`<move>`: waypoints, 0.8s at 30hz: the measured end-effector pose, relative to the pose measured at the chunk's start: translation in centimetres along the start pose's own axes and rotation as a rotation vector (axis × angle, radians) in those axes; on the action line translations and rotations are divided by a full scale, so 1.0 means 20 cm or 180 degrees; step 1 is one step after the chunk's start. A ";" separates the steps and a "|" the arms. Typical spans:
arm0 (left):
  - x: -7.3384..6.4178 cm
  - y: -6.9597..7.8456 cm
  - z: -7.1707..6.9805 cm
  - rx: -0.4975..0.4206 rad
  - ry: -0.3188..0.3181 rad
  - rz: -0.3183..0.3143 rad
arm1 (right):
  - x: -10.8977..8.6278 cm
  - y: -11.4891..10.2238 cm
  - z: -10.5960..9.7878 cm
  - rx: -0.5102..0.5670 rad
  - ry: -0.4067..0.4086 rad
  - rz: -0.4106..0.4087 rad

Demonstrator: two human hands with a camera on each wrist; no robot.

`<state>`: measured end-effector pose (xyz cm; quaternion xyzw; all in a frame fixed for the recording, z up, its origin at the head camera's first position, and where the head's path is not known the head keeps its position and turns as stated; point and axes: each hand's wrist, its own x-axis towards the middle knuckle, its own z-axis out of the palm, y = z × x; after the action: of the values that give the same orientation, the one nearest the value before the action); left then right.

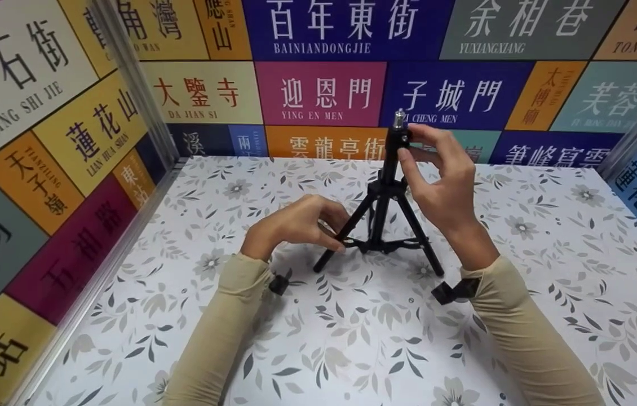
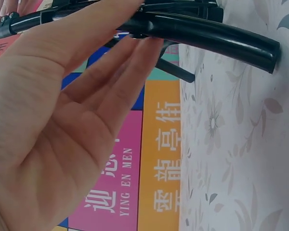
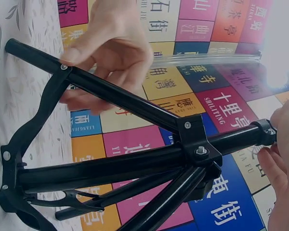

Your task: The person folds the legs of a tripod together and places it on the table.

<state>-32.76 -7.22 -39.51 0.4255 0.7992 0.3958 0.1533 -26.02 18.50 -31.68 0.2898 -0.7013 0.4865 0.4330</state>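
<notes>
Hands [image 1: 445, 186] [image 1: 301, 223] hold the tripod [image 1: 384, 189] well apart from the tabletop's [image 1: 324, 344] side edges.

1. The left sleeve [image 1: 211, 338], at seven o'clock in the head view, was long, plain and beige, with soft creases towards its upper end.
2. The right sleeve [image 1: 532, 338], at four o'clock, matched it in colour and cloth.
3. Both narrowed to snug, wrinkled cuffs.
4. A small black block [image 1: 279, 283] jutted out at three o'clock from the left cuff.
5. A black mount [image 1: 443, 292], angular and square-ended, jutted out at nine o'clock from the right one.
6. Both hands were bare.
</notes>
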 end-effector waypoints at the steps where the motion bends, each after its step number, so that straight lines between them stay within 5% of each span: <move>1: 0.00 0.00 0.00 0.0000 -0.0028 -0.0012 | 0.00 0.00 0.00 0.0007 0.0011 -0.0006; 24: 0.00 0.02 0.00 0.0595 0.0062 0.0076 | -0.02 0.16 0.01 0.0378 0.0073 0.0249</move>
<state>-32.51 -7.01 -39.16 0.4436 0.8290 0.3254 0.1005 -28.52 19.43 -33.43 0.2818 -0.6769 0.5472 0.4037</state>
